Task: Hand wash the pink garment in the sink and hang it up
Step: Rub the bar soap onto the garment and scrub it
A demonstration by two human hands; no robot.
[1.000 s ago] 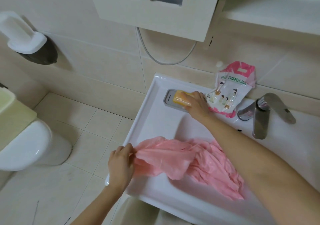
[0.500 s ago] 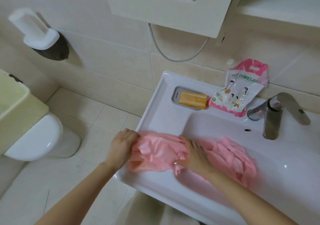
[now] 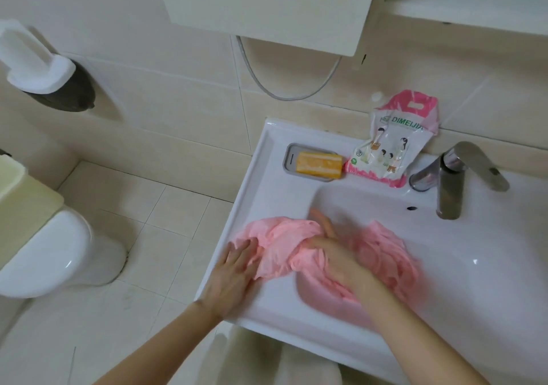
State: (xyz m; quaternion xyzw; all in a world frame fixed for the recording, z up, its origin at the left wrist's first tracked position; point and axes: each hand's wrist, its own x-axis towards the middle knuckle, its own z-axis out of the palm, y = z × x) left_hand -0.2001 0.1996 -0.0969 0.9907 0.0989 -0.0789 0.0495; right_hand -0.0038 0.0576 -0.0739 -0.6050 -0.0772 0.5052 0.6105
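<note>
The pink garment [image 3: 281,245] lies bunched on the left rim of the white sink [image 3: 474,266] and spills into the basin. My left hand [image 3: 234,269] presses flat on its left end at the rim, fingers spread. My right hand [image 3: 329,248] is blurred and sits on the middle of the cloth with folds gathered under the fingers. An orange soap bar [image 3: 318,163] rests in a grey dish [image 3: 289,159] at the sink's back left corner.
A pink and white detergent pouch [image 3: 391,144] leans on the wall beside a metal tap [image 3: 450,183]. A white toilet [image 3: 50,251] stands on the tiled floor to the left. A wall cabinet [image 3: 267,8] hangs above, with a hose loop below it.
My right hand left the soap bar in its dish and came down onto the garment. My left hand went from pinching the cloth's end to pressing it flat on the rim.
</note>
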